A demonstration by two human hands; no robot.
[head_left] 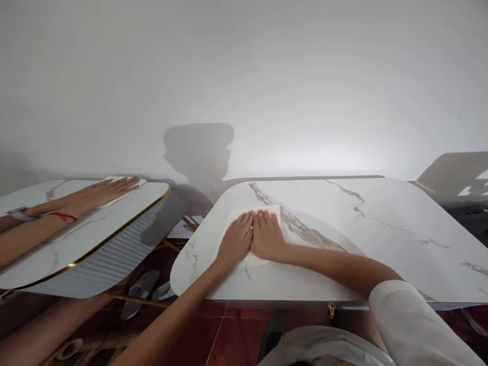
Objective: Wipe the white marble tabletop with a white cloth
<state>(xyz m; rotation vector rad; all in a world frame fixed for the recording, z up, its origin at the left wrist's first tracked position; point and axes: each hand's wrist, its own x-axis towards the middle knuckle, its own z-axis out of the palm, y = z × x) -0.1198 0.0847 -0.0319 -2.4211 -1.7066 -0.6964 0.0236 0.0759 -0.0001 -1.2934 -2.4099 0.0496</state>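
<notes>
Plain white wall (244,76) fills the top half, matte, with a head-shaped shadow (198,152) cast mid-frame

Main table (381,244): white marble-look slab, grey-brown veins, rounded corners, glossy, pushed up to the wall. Second table (49,254) to the left, same slab look, thin gold trim (114,231) along the edge and a fluted white side (114,264). The two are apart, with a gap of dark red tiled floor (236,330) between and below them

White cloth (238,213) lies flat on the near-left part of the main table, roughly rectangular, soft, thin, mostly covered by the hands. Nothing else sits on that slab

Left hand (236,238) and right hand (268,235) lie side by side on the cloth, palms down, touching at the index fingers. Fingers straight and together, released, pressing flat, gripping nothing. Left forearm is bare, right arm runs into a white sleeve (412,325)

Another person's hand (102,192) rests flat on the second table, fingers extended over a second white cloth (142,181) at the far edge. Red string bracelet (63,217) and a watch (17,213) on that arm

Grey slippers (141,292) on the floor in the gap. Small brass fitting (331,309) under the main table's near edge
</notes>
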